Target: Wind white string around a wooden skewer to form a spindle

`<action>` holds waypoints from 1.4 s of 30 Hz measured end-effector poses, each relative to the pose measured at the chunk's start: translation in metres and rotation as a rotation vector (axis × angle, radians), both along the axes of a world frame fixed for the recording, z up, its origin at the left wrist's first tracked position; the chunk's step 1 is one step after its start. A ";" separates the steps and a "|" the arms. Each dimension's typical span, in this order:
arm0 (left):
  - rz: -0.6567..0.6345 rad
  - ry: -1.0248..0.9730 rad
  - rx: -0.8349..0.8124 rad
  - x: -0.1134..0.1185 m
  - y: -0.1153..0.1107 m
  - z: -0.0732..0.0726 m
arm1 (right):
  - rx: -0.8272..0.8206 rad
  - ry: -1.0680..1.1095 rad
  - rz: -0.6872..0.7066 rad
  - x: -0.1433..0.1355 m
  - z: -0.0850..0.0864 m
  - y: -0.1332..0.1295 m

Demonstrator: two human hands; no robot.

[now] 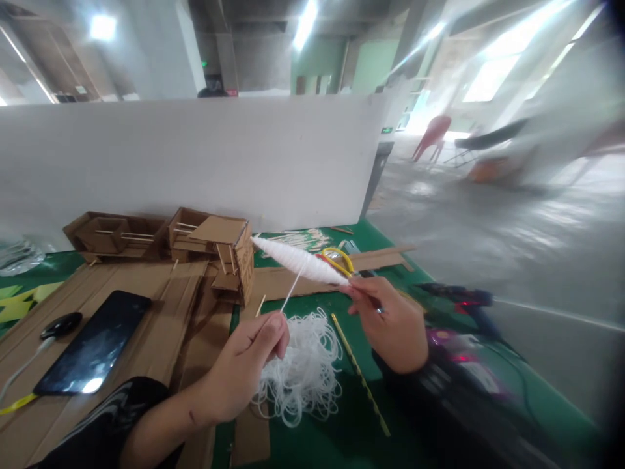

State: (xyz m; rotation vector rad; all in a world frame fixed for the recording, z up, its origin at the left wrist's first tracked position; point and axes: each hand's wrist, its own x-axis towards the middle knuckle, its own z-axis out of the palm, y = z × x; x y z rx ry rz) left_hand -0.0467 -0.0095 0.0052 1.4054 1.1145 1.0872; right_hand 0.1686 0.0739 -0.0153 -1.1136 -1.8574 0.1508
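Observation:
A white, spindle-shaped winding of cord [300, 260] points up and to the left, its near end pinched in my right hand [390, 319]. From its middle a taut strand of white cord [291, 292] runs down to my left hand [258, 352], whose fingers are closed on it. Beneath and beside my left hand lies a loose, tangled heap of white cord [310, 368] on the green table [342, 426].
Cardboard structures [234, 260] stand at the back left. A phone [95, 345] lies on cardboard [161, 326]. Behind my right hand are yellow-handled scissors [339, 258]. A twisted yellow rod [361, 374] lies between my hands; a power drill [459, 299] is at the right. A white panel [195, 163] stands behind.

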 end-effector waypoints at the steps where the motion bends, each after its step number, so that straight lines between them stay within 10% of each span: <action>1: 0.001 -0.006 -0.002 0.000 0.000 -0.001 | 0.008 -0.002 -0.013 0.001 0.000 0.001; 7: 0.013 -0.101 -0.054 -0.002 0.004 -0.008 | -0.008 -0.045 0.024 0.002 0.005 0.001; 15: 0.016 -0.125 -0.082 -0.001 0.006 -0.013 | -0.482 0.150 0.366 -0.005 0.010 -0.008; 24: 0.075 -0.303 -0.020 0.003 0.011 -0.015 | -0.708 0.240 0.443 -0.008 0.006 -0.009; 42: 0.152 -0.187 -0.001 -0.001 0.016 -0.016 | -0.470 0.173 0.342 -0.002 -0.008 -0.007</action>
